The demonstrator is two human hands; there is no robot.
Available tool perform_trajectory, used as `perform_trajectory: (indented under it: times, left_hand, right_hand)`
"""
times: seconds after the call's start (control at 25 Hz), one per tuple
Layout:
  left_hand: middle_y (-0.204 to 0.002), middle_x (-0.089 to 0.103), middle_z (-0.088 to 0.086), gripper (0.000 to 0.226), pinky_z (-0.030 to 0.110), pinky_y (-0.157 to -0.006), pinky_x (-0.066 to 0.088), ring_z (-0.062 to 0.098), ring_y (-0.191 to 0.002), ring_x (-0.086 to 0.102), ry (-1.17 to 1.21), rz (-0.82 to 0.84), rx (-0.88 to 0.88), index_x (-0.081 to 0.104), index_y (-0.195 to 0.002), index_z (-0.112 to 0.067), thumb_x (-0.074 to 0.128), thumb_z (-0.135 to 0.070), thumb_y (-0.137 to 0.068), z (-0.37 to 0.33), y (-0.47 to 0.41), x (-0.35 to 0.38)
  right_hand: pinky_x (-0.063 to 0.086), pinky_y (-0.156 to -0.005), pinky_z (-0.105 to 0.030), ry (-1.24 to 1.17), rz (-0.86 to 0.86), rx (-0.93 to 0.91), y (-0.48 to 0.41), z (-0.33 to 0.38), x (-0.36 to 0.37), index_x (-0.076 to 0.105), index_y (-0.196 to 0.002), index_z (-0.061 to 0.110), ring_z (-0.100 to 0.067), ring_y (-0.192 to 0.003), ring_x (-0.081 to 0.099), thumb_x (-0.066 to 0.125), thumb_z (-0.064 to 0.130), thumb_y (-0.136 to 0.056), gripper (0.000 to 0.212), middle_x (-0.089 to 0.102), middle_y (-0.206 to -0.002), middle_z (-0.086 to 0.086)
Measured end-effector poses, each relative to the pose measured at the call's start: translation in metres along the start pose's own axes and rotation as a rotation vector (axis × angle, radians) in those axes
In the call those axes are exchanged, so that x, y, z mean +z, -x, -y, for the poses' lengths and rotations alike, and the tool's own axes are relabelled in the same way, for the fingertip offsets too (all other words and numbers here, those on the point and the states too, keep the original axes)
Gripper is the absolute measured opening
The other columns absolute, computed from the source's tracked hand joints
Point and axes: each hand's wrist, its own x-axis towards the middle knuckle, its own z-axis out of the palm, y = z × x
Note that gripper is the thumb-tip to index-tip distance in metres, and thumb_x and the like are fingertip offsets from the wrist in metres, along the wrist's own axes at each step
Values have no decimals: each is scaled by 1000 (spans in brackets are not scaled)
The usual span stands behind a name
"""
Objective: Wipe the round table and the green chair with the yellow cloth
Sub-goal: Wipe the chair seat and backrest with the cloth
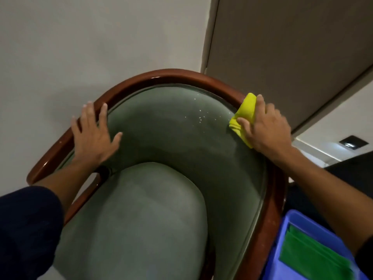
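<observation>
The green chair fills the view: a curved green upholstered back, a green seat cushion and a glossy brown wooden rim. My right hand presses the folded yellow cloth against the right side of the backrest, just under the wooden rim. My left hand lies flat with fingers spread on the left side of the rim and backrest, holding nothing. Small white specks dot the backrest left of the cloth. The round table is not in view.
A blue plastic bin holding a green cloth stands at the lower right, beside the chair. A pale wall is behind the chair, with a beige panel at the upper right. Dark floor shows at the right.
</observation>
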Motion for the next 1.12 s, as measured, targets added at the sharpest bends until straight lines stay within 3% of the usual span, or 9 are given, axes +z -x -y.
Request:
perform_trajectory:
  times: [0.12,0.24,0.32,0.4,0.52,0.64,0.92,1.04,1.12]
  left_hand:
    - [-162,4,25,95,62,-114,21,45,-147,13,-30,-15,31,3,-155,-21,50,-63,-84,23,-2,9]
    - [-156,22,26,101,58,-108,32,46,-138,30,19,-60,-45,4,-154,-14,43,-67,-77,21,-8,9]
    - [-151,29,26,104,55,-106,35,44,-133,35,35,-73,-81,4,-153,-11,41,-71,-77,17,-8,9]
    - [-149,32,25,106,54,-105,36,43,-131,37,17,-93,-66,5,-153,-9,39,-75,-78,16,-8,13]
    - [-147,33,23,108,53,-103,36,41,-129,38,19,-104,-59,8,-153,-8,39,-78,-77,17,-10,18]
    - [-147,33,24,108,54,-103,36,41,-129,38,21,-114,-62,10,-152,-8,39,-79,-76,16,-10,18]
    - [-152,28,27,107,60,-110,30,45,-138,32,64,-58,-46,4,-153,-13,33,-83,-77,22,-8,15]
    - [-155,25,27,108,61,-111,28,45,-141,29,90,-21,-43,2,-153,-14,29,-85,-76,24,-6,12]
    - [-160,17,25,108,60,-116,22,43,-146,21,121,35,-40,-1,-154,-16,28,-85,-77,26,-6,8]
  right_hand:
    - [53,-75,-49,27,17,-144,-57,22,9,41,-132,6,-44,-90,64,41,67,-88,75,63,-113,-25]
    - [49,-90,-51,37,18,-312,-108,70,25,27,-145,7,-45,-111,58,36,66,-91,80,50,-138,-28]
    - [31,-112,-54,79,-11,-485,-125,117,42,21,-149,6,-45,-135,39,34,58,-96,76,31,-153,-29]
    - [16,-120,-51,104,-72,-665,-128,168,59,21,-151,6,-41,-146,23,35,45,-101,65,23,-158,-25]
    - [17,-121,-47,135,-197,-948,-110,211,90,19,-152,10,-33,-148,21,38,19,-96,60,24,-160,-17]
    - [16,-121,-49,243,-142,-1159,-76,195,112,14,-154,15,-36,-148,19,41,14,-87,72,20,-161,-18]
    - [12,-121,-49,387,-48,-586,-9,104,84,12,-154,16,-37,-148,16,52,26,-90,76,16,-161,-19]
    - [21,-119,-52,289,21,-313,36,49,49,19,-153,19,-42,-144,27,43,27,-98,61,24,-158,-24]
    - [30,-115,-53,277,48,-300,72,28,30,33,-149,13,-43,-139,36,32,16,-92,57,34,-153,-28]
